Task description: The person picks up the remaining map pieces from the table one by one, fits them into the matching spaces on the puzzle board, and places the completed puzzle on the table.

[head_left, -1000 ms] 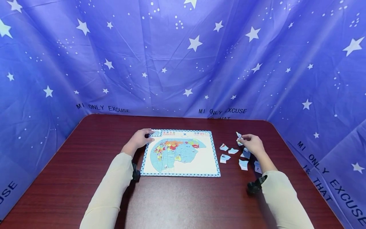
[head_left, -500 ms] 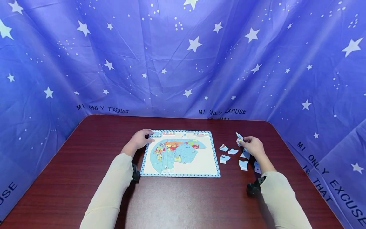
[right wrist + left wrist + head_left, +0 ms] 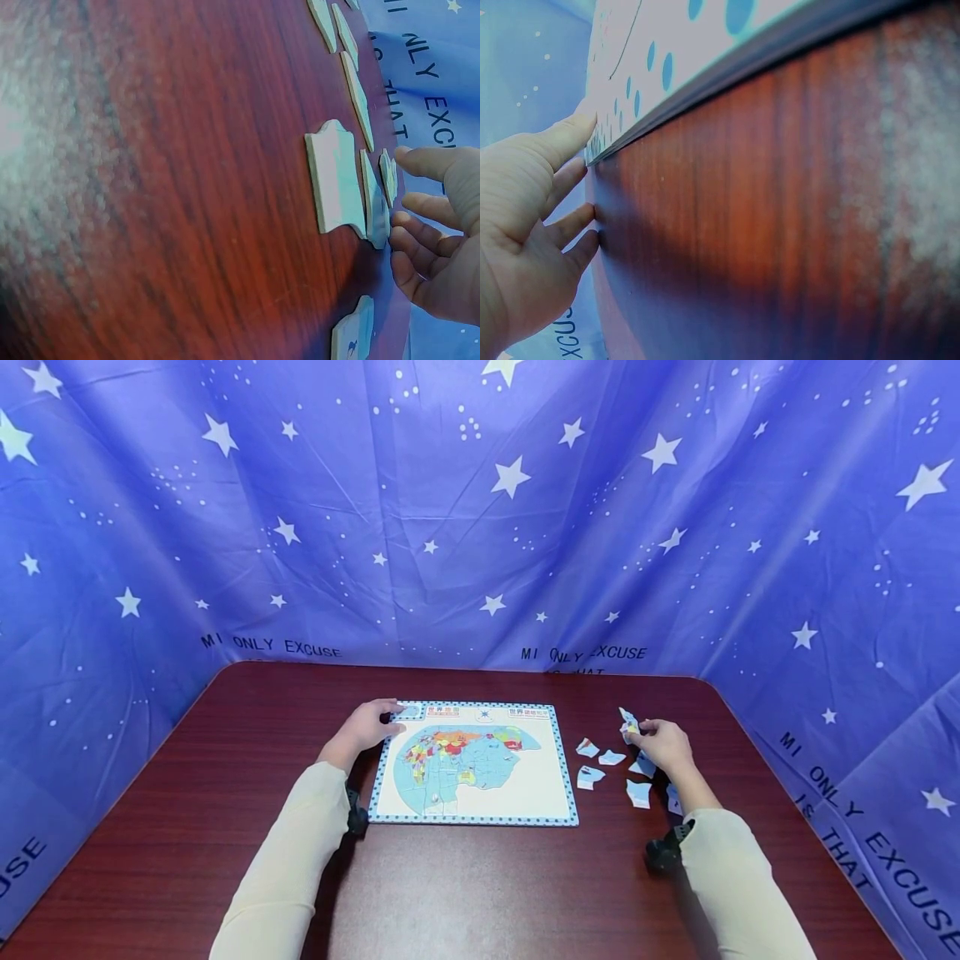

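A world map jigsaw board [image 3: 551,793] lies flat, its map partly filled from the left and white at the lower right. My left hand [image 3: 362,727] rests at its far left corner. In the left wrist view my left thumb [image 3: 574,135] lies along the corner, with the other fingers spread beside the board. My right hand [image 3: 663,745] is over the loose pieces to the right. Its thumb and index fingertips are right at a puzzle piece [image 3: 626,716] with blue and yellow print. In the right wrist view that thumb [image 3: 424,161] and index stand apart.
Between board and right hand lie several loose pieces, among them a pale blue one [image 3: 639,793] and one with red print [image 3: 587,746]. Another piece [image 3: 673,799] is partly behind the right wrist. A starry blue curtain [image 3: 450,527] surrounds the brown table [image 3: 465,893].
My right hand has shifted very slightly at the piece, and a bit more of its yellow print shows. The left hand and the board have stayed in place.
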Demonstrator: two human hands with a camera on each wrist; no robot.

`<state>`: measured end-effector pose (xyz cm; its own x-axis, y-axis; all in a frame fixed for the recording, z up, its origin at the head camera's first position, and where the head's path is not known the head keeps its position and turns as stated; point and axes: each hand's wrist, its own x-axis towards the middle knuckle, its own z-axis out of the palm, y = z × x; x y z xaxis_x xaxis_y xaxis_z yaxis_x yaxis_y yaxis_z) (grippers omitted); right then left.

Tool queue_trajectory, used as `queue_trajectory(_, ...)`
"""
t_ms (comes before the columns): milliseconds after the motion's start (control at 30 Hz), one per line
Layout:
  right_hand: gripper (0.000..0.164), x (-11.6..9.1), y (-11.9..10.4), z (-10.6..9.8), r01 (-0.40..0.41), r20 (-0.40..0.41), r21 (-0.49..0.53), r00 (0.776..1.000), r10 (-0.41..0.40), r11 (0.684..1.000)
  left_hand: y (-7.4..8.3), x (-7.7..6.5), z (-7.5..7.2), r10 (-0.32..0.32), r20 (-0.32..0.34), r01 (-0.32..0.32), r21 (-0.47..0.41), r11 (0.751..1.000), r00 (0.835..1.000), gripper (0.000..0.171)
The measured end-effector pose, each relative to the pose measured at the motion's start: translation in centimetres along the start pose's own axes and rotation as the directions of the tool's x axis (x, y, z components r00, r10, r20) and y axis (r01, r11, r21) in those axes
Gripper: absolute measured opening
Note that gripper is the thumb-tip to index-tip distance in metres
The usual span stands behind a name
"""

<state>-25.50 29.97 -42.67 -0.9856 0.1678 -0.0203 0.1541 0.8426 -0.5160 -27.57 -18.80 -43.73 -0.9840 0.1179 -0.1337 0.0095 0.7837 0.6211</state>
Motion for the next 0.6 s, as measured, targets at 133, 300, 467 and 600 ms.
queue_trajectory(133,0.054,0.17,0.04,0.16,0.002,0.005,-0.020,1.000,-0.002,1.000,0.05,-0.08,-0.04,-0.003,0.003,0.003,-0.004,1.000,1.000,0.051)
queue_trajectory(300,0.056,0.13,-0.17,0.27,0.008,0.005,-0.054,1.000,-0.008,0.998,0.08,-0.12,-0.01,-0.005,0.005,0.005,-0.003,1.000,1.000,0.050)
queue_trajectory(467,0.055,0.16,-0.29,0.41,0.012,0.003,-0.081,1.000,-0.011,0.997,-0.03,-0.02,0.03,0.003,0.002,-0.003,0.006,1.000,1.000,0.050)
queue_trajectory(600,0.046,0.28,-0.33,0.47,0.021,-0.013,-0.090,1.000,-0.023,0.996,-0.01,-0.02,0.03,-0.001,0.005,0.001,0.008,1.000,1.000,0.050)
